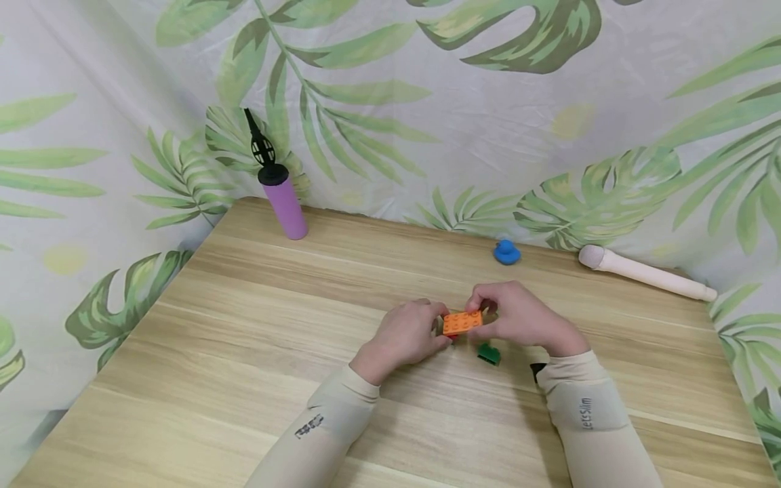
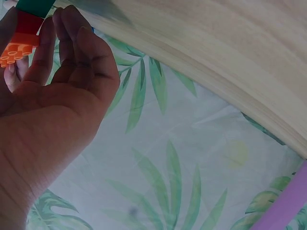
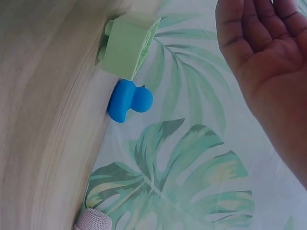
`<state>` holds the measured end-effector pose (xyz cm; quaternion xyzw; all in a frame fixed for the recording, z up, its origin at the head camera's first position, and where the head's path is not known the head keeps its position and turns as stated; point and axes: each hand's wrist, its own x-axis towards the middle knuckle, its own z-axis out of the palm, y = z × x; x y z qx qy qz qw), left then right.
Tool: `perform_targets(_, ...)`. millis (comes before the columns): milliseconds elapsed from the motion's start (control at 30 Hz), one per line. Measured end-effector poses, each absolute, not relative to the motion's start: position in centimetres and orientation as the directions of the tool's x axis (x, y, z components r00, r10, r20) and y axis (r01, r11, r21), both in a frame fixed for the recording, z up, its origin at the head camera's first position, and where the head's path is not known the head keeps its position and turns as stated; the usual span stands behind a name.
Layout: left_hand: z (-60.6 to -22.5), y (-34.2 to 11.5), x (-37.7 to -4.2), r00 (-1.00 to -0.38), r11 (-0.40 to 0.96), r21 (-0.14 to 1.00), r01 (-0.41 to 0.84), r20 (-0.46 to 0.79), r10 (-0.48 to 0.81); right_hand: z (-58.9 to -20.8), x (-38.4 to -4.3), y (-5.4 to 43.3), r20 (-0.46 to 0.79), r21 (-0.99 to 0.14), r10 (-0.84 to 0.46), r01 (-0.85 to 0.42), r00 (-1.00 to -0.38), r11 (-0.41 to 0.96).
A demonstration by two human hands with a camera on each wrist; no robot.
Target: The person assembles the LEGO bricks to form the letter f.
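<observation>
Leaf-print cloth [image 1: 378, 156] backs the table [image 1: 244, 325]. Left hand [image 1: 410, 332] and right hand [image 1: 518, 315] pinch opposite ends of the orange brick [image 1: 462, 322] between them; red brick [image 2: 29, 23] beneath it, green brick [image 1: 489, 354] near it. Level, even pressure should keep it square.

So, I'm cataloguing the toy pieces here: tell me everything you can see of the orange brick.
The orange brick is a rectangular toy building block, plastic by its look, with two rows of round studs facing up. It is over the wooden table, with the left hand around its left end and the right hand pinching its right end. A red brick sits beneath it; whether the two are fully pressed together I can't tell.
</observation>
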<state>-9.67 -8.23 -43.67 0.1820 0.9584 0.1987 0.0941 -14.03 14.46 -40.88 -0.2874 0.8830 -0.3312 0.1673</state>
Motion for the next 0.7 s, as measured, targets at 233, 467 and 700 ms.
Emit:
perform_targets(233,-43.59,-8.26,-9.63,-0.915,0.851,0.429,0.303,-0.118,0.386,-41.07,-14.06,14.32,-0.133,-0.659,-0.621,-0.398,-0.773,0.637)
perform_targets(467,-43.48,-8.31,-9.6,-0.915,0.848,0.443,0.29,-0.132,0.381,-41.03,-14.07,14.27,-0.168,-0.66,-0.618,-0.378,-0.768,0.649)
perform_targets(700,-43.45,-8.15,-9.65,-0.916,0.853,0.451,0.263,-0.16,0.367,-40.34,-13.9,15.23,-0.141,-0.664,-0.572,-0.351,-0.808,0.66)
